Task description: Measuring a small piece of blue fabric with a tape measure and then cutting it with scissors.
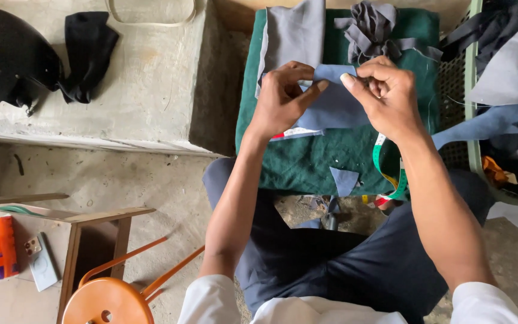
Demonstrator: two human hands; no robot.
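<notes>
My left hand (283, 99) and my right hand (385, 93) both pinch the top edge of a blue-grey piece of fabric (334, 108), held just above a green cloth-covered board (307, 159). The thumbs and forefingers meet near the fabric's upper fold. A small triangular blue scrap (344, 180) lies on the green cloth below. A green measuring tape (388, 174) hangs off the board's near edge by my right wrist. A grey cloth panel (292, 33) and a bunch of grey strips (370, 27) lie at the far end.
A mesh basket (469, 108) with grey and blue fabric stands on the right. A concrete ledge (145, 78) on the left bears a black helmet (4, 57) and black cloth (88, 51). An orange stool (109, 300) and a wooden table (91, 219) are near left.
</notes>
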